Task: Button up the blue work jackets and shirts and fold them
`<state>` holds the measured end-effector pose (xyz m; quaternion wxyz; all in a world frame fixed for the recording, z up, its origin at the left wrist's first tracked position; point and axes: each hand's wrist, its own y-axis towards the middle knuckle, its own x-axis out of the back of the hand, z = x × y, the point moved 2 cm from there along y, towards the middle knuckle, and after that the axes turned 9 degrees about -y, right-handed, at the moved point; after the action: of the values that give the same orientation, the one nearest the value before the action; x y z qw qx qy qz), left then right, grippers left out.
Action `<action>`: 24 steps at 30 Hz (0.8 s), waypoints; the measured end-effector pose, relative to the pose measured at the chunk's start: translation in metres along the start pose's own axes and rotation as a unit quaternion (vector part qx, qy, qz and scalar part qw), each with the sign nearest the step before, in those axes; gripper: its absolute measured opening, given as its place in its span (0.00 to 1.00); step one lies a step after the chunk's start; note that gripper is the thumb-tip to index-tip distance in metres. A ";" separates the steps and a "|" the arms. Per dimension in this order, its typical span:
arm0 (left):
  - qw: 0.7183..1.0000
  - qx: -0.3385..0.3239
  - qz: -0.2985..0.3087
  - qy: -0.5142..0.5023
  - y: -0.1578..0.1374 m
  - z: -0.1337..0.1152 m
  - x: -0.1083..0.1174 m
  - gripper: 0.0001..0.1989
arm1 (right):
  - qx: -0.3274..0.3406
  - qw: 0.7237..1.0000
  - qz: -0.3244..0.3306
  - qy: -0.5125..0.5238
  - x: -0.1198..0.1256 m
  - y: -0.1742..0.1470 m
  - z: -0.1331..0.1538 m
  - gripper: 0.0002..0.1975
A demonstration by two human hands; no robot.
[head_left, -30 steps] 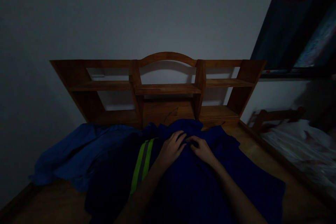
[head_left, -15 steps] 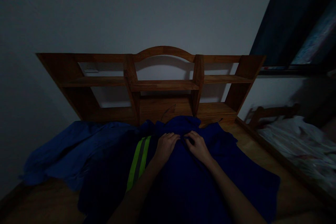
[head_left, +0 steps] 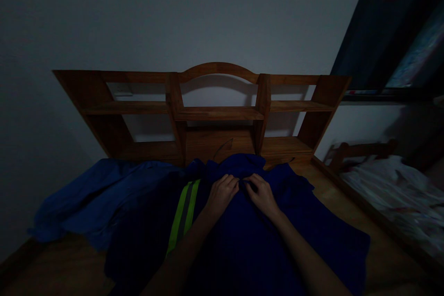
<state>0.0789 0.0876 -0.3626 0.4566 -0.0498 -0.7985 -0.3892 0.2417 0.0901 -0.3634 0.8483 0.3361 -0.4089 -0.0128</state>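
A dark blue garment lies spread beneath both hands and forearms, its upper edge just beyond the fingers. We judge that the cloth could slip, since it seems caught only by the fingertips; in such dim light, with folds all one colour, the wrong layer could also be picked up. An uneven pull might skew the garment.

Both hands meet near its upper middle. The left hand is curled, fingertips bunched towards the right hand, which is bent with a small gap inside its thumb and finger. Both appear to pinch a bit of cloth between them; we cannot tell how firmly.

Left of the left hand runs a yellow-green striped band, and farther left lies a lighter blue cloth. Beneath is a wooden surface; behind stands a wooden shelf unit.
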 end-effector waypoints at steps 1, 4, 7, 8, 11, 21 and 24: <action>1.000 -0.001 0.003 0.006 0.001 -0.001 0.001 0.11 | -0.006 1.000 -0.004 -0.003 0.000 0.000 0.000 0.10; 1.000 -0.015 0.021 0.008 0.002 -0.004 0.006 0.09 | -0.019 1.000 -0.016 -0.014 -0.002 -0.001 -0.003 0.09; 0.998 -0.035 0.043 -0.005 0.003 -0.003 0.010 0.08 | -0.023 0.999 -0.019 -0.024 -0.005 -0.001 -0.006 0.08; 0.998 -0.039 0.049 -0.010 0.003 -0.003 0.010 0.08 | -0.024 0.999 -0.020 -0.027 -0.006 -0.002 -0.007 0.08; 0.997 -0.050 0.058 -0.020 0.002 0.000 0.010 0.08 | -0.027 0.999 -0.017 -0.033 -0.009 -0.002 -0.010 0.08; 1.000 -0.026 0.013 -0.004 -0.001 -0.003 0.000 0.14 | -0.008 1.000 0.003 -0.018 -0.008 0.002 -0.011 0.08; 1.000 -0.024 0.017 -0.001 -0.001 -0.003 0.000 0.13 | -0.006 1.000 0.005 -0.026 -0.009 0.001 -0.011 0.08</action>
<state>0.0809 0.0850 -0.3619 0.4612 -0.0743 -0.7884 -0.4003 0.2433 0.0996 -0.3739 0.8396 0.3283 -0.4323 -0.0194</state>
